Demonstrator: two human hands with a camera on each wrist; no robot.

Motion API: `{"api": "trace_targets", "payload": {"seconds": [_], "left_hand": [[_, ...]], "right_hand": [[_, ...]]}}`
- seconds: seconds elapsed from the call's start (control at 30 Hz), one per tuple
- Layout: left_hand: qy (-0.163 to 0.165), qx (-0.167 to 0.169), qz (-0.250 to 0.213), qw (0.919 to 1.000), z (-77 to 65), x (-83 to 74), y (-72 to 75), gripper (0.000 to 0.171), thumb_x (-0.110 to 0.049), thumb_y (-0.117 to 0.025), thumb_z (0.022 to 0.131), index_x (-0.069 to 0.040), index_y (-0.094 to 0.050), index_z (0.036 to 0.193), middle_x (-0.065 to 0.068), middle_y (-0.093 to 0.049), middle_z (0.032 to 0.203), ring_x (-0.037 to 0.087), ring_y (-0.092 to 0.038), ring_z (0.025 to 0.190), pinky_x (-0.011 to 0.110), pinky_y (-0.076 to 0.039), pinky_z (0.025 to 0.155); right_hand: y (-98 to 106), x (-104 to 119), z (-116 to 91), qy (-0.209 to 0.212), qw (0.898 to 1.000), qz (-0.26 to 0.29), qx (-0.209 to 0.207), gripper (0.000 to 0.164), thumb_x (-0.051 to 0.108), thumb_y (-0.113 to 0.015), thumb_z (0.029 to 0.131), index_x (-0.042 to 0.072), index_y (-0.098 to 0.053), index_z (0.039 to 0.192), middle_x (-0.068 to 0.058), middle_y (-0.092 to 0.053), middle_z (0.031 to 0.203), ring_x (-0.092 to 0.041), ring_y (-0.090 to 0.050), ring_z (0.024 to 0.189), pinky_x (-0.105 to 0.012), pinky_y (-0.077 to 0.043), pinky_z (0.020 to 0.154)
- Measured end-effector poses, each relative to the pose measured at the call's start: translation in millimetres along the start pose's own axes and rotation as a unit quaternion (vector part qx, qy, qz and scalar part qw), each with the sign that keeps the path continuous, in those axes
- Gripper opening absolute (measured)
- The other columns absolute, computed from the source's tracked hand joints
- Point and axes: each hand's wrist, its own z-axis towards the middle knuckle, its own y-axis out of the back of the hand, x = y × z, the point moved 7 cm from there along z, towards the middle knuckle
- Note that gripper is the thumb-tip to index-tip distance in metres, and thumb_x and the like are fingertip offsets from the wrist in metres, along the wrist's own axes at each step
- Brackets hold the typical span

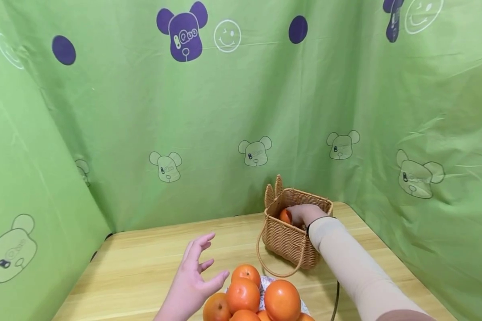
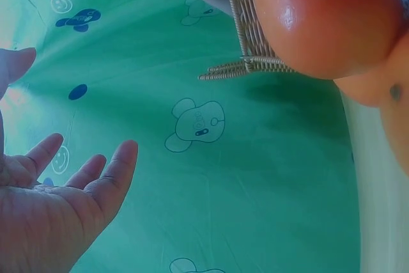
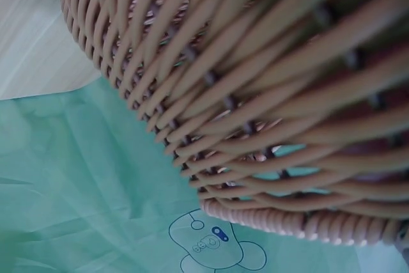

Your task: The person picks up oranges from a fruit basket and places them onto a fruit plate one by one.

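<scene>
A brown wicker basket with a looped handle and two ear-shaped pieces stands toward the back right of the table. My right hand reaches down into it over the right rim and holds an orange at its fingers; the fingertips are partly hidden. In the right wrist view the basket weave covers most of the picture and hides the hand. My left hand hovers, fingers spread and loosely bent, just left of a pile of oranges, touching none. Its palm looks bare in the left wrist view.
The oranges lie on a patterned white and purple thing at the table's front. A dark cord runs near my right forearm. Green printed cloth encloses the back and sides of the wooden table.
</scene>
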Motion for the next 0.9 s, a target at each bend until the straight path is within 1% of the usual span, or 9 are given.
{"api": "trace_targets", "payload": {"seconds": [0.13,0.2,0.27,0.33,0.47,0.53,0.6,0.77,0.9], "left_hand": [[0.005,0.000,0.002,1.0000,-0.4,1.3,1.1,0.077,-0.012,-0.079,0.068,-0.034,-0.039,0.130,-0.003,-0.037,0.133,0.019,-0.039,0.122,0.029,-0.047,0.092],[0.007,0.001,0.000,1.0000,-0.8,2.1,1.6,0.077,-0.013,-0.079,0.068,-0.034,-0.039,0.130,-0.004,-0.037,0.133,0.020,-0.039,0.123,0.030,-0.047,0.092],[0.008,0.002,-0.003,1.0000,-1.3,3.2,2.1,0.077,-0.014,-0.079,0.068,-0.034,-0.039,0.130,-0.005,-0.037,0.133,0.020,-0.039,0.123,0.030,-0.047,0.092],[0.009,0.001,-0.004,0.9999,-1.5,4.4,2.8,0.076,-0.015,-0.079,0.068,-0.034,-0.039,0.130,-0.005,-0.037,0.132,0.020,-0.038,0.123,0.029,-0.047,0.092],[0.009,-0.001,-0.004,0.9999,-1.5,6.6,3.7,0.075,-0.014,-0.079,0.069,-0.034,-0.040,0.130,-0.004,-0.037,0.132,0.020,-0.039,0.122,0.029,-0.047,0.092],[0.009,-0.001,-0.003,1.0000,-1.2,7.3,3.8,0.075,-0.013,-0.079,0.069,-0.034,-0.040,0.129,-0.002,-0.038,0.132,0.020,-0.039,0.122,0.029,-0.047,0.092],[0.008,-0.001,-0.001,1.0000,-0.7,7.8,4.0,0.074,-0.012,-0.079,0.069,-0.034,-0.040,0.129,-0.002,-0.038,0.133,0.020,-0.039,0.122,0.030,-0.047,0.092],[0.000,0.000,0.000,1.0000,1.0,9.4,4.4,0.073,-0.012,-0.079,0.069,-0.034,-0.041,0.128,-0.004,-0.038,0.131,0.019,-0.039,0.122,0.029,-0.048,0.092],[-0.004,0.003,-0.004,1.0000,1.4,10.8,4.1,0.072,-0.013,-0.079,0.069,-0.034,-0.042,0.128,-0.003,-0.039,0.131,0.018,-0.039,0.121,0.029,-0.047,0.092]], "right_hand": [[-4,-1,-3,-0.003,0.999,0.025,0.030,0.028,0.006,-0.056,0.082,0.010,-0.051,0.108,-0.011,-0.051,0.102,-0.023,-0.046,0.097,-0.033,-0.040,0.081],[-2,1,-1,0.010,1.000,-0.005,0.007,0.028,0.009,-0.059,0.081,0.009,-0.052,0.108,-0.013,-0.053,0.104,-0.025,-0.049,0.098,-0.035,-0.042,0.081],[1,1,-1,0.015,0.999,-0.027,-0.020,0.038,0.011,-0.061,0.080,0.007,-0.051,0.116,-0.013,-0.055,0.109,-0.025,-0.050,0.100,-0.037,-0.042,0.083],[3,1,-1,0.013,0.998,-0.049,-0.038,0.035,0.012,-0.061,0.079,0.007,-0.054,0.112,-0.012,-0.057,0.107,-0.024,-0.051,0.097,-0.039,-0.044,0.082],[4,2,-2,0.009,0.995,-0.088,-0.035,0.004,0.011,-0.059,0.079,0.011,-0.058,0.083,-0.009,-0.056,0.091,-0.020,-0.050,0.083,-0.036,-0.045,0.073],[4,1,-4,0.004,0.994,-0.100,-0.034,0.003,0.010,-0.060,0.078,0.012,-0.057,0.077,-0.011,-0.056,0.092,-0.021,-0.049,0.082,-0.035,-0.045,0.071],[4,-1,-5,-0.008,0.994,-0.098,-0.040,0.006,0.008,-0.060,0.077,0.010,-0.060,0.083,-0.018,-0.055,0.102,-0.025,-0.051,0.090,-0.037,-0.046,0.074],[3,-10,-14,-0.056,0.996,-0.061,-0.040,0.041,0.011,-0.056,0.082,0.006,-0.050,0.123,-0.028,-0.042,0.126,-0.041,-0.045,0.114,-0.053,-0.042,0.089],[-2,-14,-17,-0.060,0.996,-0.053,-0.040,0.042,0.014,-0.050,0.088,0.007,-0.045,0.129,-0.027,-0.044,0.127,-0.043,-0.042,0.117,-0.057,-0.038,0.093]]}}
